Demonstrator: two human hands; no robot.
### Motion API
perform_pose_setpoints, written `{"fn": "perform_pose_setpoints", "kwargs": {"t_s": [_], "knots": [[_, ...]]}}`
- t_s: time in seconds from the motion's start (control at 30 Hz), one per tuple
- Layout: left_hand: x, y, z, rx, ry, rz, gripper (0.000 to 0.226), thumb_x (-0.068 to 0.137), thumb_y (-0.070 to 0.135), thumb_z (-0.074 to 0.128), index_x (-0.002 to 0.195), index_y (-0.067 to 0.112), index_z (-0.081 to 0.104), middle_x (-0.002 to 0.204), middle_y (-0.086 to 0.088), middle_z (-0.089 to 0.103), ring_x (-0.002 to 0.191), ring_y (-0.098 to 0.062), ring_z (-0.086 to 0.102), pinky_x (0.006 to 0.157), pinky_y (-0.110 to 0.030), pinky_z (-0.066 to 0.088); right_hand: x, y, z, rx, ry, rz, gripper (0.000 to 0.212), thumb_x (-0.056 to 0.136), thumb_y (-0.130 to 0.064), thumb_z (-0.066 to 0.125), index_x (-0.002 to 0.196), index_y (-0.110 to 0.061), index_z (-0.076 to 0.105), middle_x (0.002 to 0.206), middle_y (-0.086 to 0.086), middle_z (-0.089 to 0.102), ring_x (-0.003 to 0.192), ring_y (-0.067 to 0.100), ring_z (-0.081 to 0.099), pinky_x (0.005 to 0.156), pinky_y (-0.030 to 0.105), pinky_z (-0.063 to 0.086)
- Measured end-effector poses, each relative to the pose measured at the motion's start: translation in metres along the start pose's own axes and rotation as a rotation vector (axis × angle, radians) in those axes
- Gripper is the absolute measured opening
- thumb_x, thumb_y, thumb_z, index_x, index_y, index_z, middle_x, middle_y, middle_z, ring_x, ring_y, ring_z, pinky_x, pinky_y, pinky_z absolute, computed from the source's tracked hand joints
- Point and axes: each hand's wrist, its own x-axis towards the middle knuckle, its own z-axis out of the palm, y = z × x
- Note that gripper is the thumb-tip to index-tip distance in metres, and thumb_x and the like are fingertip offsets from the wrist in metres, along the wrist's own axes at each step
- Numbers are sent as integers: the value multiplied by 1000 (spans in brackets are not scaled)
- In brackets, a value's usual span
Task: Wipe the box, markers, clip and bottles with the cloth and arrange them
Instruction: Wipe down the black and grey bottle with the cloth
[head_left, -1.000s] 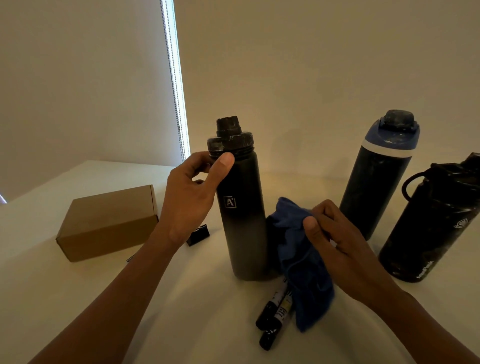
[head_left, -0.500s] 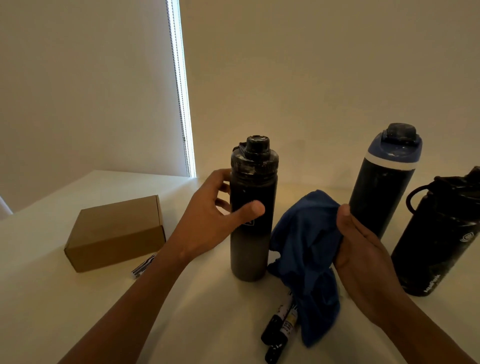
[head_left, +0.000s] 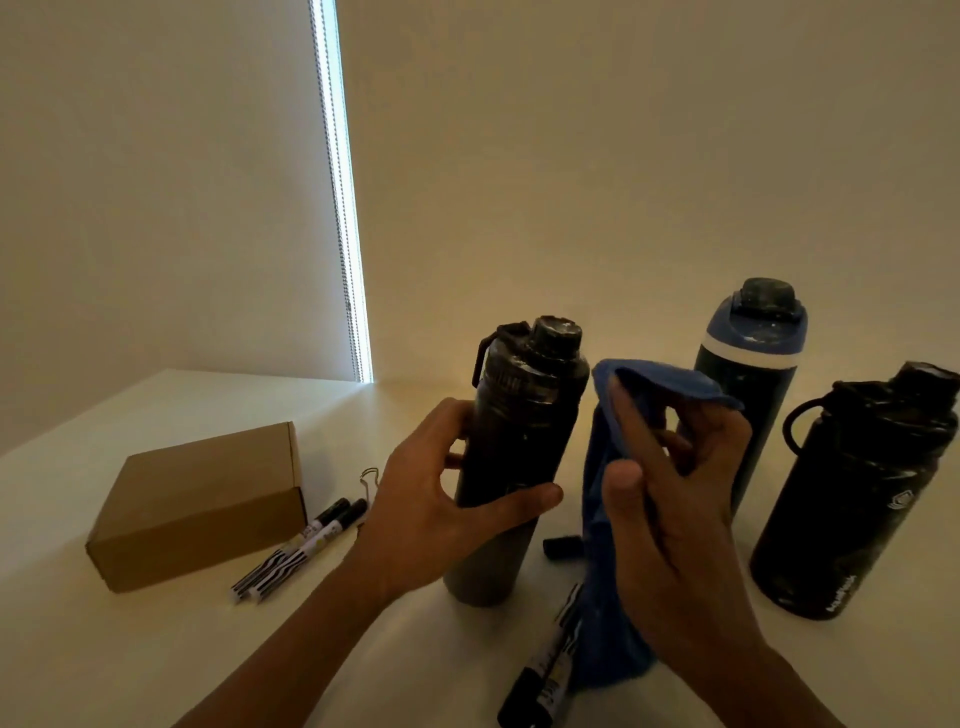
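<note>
My left hand (head_left: 441, 512) grips the middle of a tall black-to-grey bottle (head_left: 511, 452) that stands slightly tilted on the white table (head_left: 156, 649). Just right of it, my right hand (head_left: 670, 519) holds a blue cloth (head_left: 608, 623) up beside the bottle's shoulder; the cloth hangs down to the table. A blue-capped bottle (head_left: 748, 374) and a wide black bottle (head_left: 852, 499) stand at the right. A cardboard box (head_left: 202, 504) lies at the left, with two markers (head_left: 301, 556) and a wire clip (head_left: 369, 480) next to it. More markers (head_left: 545, 675) lie partly under the cloth.
A small black object (head_left: 561, 546) lies on the table between the gripped bottle and the cloth. A wall rises behind the table, with a bright window strip (head_left: 340, 208) at the corner.
My left hand slid down from the bottle's neck to its middle and tilted it. My right hand raised the cloth from the table to beside the bottle's shoulder. The view shifted, revealing markers beside the box.
</note>
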Motion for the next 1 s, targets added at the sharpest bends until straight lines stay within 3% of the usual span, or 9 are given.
{"fn": "perform_pose_setpoints", "kwargs": {"t_s": [0.1,0.23,0.4,0.53,0.6,0.67,0.77,0.9,1.0], "knots": [[-2,1,8,16,33,18,64,64,77,78,117,64,45,121,39,57,113,22,53,80,-1,47,11,6,1,-146,43,-137,46,107,-58,30,149,-46,44,156,4,13,145,-3,18,121,13,16],[1,3,7,21,36,31,57,62,79,73,109,77,41,117,42,55,110,21,54,79,-1,47,18,24,-1,-173,73,-175,61,101,-65,40,137,-21,61,151,-27,12,143,-6,22,118,18,28],[4,-5,3,42,-37,32,60,68,84,68,117,50,55,109,20,64,100,-3,65,76,-17,54,23,38,-11,-373,130,-323,35,104,-41,55,139,-37,56,144,16,31,136,35,33,104,48,39],[6,-4,-3,53,-107,-11,59,65,89,64,113,56,53,105,19,65,93,-6,67,74,-23,59,18,44,1,-232,-91,-187,48,107,-40,50,154,-32,43,162,5,22,151,15,26,116,41,37],[8,-6,-5,76,-142,-37,60,65,92,61,113,57,52,103,20,66,90,-6,68,73,-26,61,11,50,11,-293,-167,-127,62,105,-62,26,150,-24,44,145,1,42,123,-1,52,99,35,55],[8,-7,-6,97,-167,-66,60,65,92,61,111,55,54,101,20,67,88,-6,68,71,-24,61,5,59,17,-332,-175,-208,61,108,-55,16,137,-15,53,120,6,55,89,5,60,70,26,61],[8,-9,-10,103,-207,-110,57,72,85,67,112,45,62,97,18,71,84,-7,71,69,-23,60,4,65,13,-385,-141,-271,41,106,-37,34,131,-12,53,107,-4,42,71,1,41,60,23,56],[7,-9,-9,107,-252,-142,44,78,68,75,111,40,66,90,15,73,79,-9,73,67,-24,59,7,63,1,-431,-103,-335,40,104,-30,37,134,-7,51,105,3,46,72,6,46,59,14,48],[6,-8,-9,95,-248,-138,42,78,65,77,108,39,67,88,12,73,77,-12,73,66,-25,58,-1,59,0,-397,-249,-322,37,106,-27,32,140,-18,46,113,4,54,83,16,62,67,26,55]]}}
